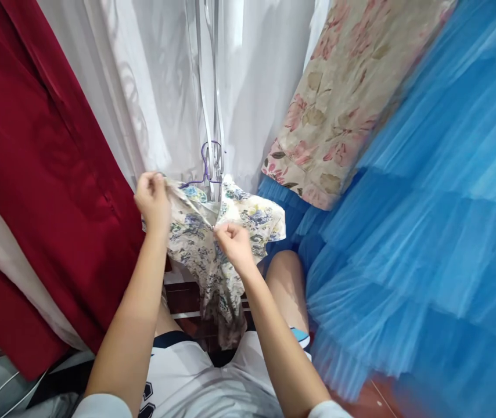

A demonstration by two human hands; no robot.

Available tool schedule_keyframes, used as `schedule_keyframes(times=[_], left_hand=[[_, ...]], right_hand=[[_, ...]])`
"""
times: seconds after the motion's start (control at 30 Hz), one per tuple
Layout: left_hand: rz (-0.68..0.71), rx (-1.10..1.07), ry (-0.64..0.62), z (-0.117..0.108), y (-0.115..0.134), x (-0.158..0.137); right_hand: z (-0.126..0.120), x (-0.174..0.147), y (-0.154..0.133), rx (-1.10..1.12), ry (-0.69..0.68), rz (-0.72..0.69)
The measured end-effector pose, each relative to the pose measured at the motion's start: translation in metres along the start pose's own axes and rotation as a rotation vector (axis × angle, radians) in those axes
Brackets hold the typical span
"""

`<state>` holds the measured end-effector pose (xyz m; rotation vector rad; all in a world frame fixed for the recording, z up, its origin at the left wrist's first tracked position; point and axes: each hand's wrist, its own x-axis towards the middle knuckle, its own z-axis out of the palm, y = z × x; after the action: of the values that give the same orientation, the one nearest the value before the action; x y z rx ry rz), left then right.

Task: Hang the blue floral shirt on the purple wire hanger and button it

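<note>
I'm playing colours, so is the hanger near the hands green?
No, the hanger at the neck of the flowery garment is purple.

- Floral garment (198, 249), at the clock's centre: cream-white ground, all-over flower print in violet-blue and grey, with touches of yellow and green.
- Hanger (205, 166), 11 o'clock, near centre: purple.
- Straps (202, 87), between 11 and 12 o'clock: silvery white.
- Backdrop cloth (261, 75), 12 o'clock: white, shading to pale grey.
- Rose-print cloth (330, 116), between 1 and 2 o'clock: beige ground, pink blooms, olive-brown leaves.
- Tiered skirt (426, 232), 3 o'clock: bright blue, paler streaks, pattern none beyond its tonal banding.
- Floor (374, 397), 5 o'clock: reddish brown.
- Wearer's clothing (196, 371), 6 to 7 o'clock: white, black outlined markings.
- Satin-like cloth (56, 162), 9 to 10 o'clock: deep red.
</note>
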<state>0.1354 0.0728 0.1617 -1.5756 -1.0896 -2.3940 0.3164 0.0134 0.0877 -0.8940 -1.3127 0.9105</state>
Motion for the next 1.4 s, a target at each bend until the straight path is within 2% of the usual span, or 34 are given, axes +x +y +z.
schedule_keyframes(times=[0.07,0.13,0.17,0.27,0.37,0.47,0.53,0.63,0.73,0.8,0.9,1.07,1.23,1.3,1.4], left_hand=[[-0.232,-0.082,0.175,-0.018,-0.029,0.006],[-0.587,-0.228,0.343,-0.035,-0.056,0.000],[-0.718,-0.273,0.376,-0.042,-0.067,-0.008],[-0.915,-0.327,0.315,-0.051,-0.086,-0.050],[-1.000,-0.378,0.203,-0.049,-0.085,-0.108],[-1.025,-0.452,0.118,-0.043,-0.065,-0.163],[-1.038,-0.508,0.071,-0.038,-0.042,-0.188],[-0.947,-0.528,-0.139,-0.029,0.000,-0.201],[-0.644,-0.312,-0.456,-0.022,0.036,-0.190],[-0.488,-0.139,-0.582,-0.021,0.051,-0.182],[-0.455,-0.069,-0.635,-0.022,0.056,-0.177],[-0.557,-0.156,-0.650,-0.026,0.049,-0.182],[-0.528,-0.087,-0.758,-0.026,0.056,-0.182],[-0.552,-0.121,-0.839,-0.027,0.059,-0.185],[-0.589,-0.147,-0.929,-0.032,0.056,-0.198]], right_hand=[[-0.001,-0.017,0.005,0.145,-0.080,0.078],[0.001,-0.028,0.009,0.227,-0.128,0.117],[0.002,-0.032,0.012,0.253,-0.137,0.129],[0.002,-0.038,0.029,0.343,-0.099,0.181],[-0.012,-0.040,0.058,0.417,0.100,0.244],[-0.036,-0.041,0.086,0.370,0.323,0.260],[-0.049,-0.043,0.098,0.314,0.343,0.267],[-0.055,-0.049,0.099,0.229,0.199,0.321],[-0.053,-0.059,0.080,0.136,-0.103,0.330],[-0.053,-0.065,0.061,0.125,-0.313,0.264],[-0.058,-0.069,0.039,0.136,-0.512,0.150],[-0.060,-0.066,0.041,0.056,-0.493,0.034],[-0.072,-0.063,0.039,-0.169,-0.611,-0.037],[-0.086,-0.061,0.031,-0.212,-0.601,-0.055],[-0.115,-0.054,0.018,-0.223,-0.414,-0.094]])
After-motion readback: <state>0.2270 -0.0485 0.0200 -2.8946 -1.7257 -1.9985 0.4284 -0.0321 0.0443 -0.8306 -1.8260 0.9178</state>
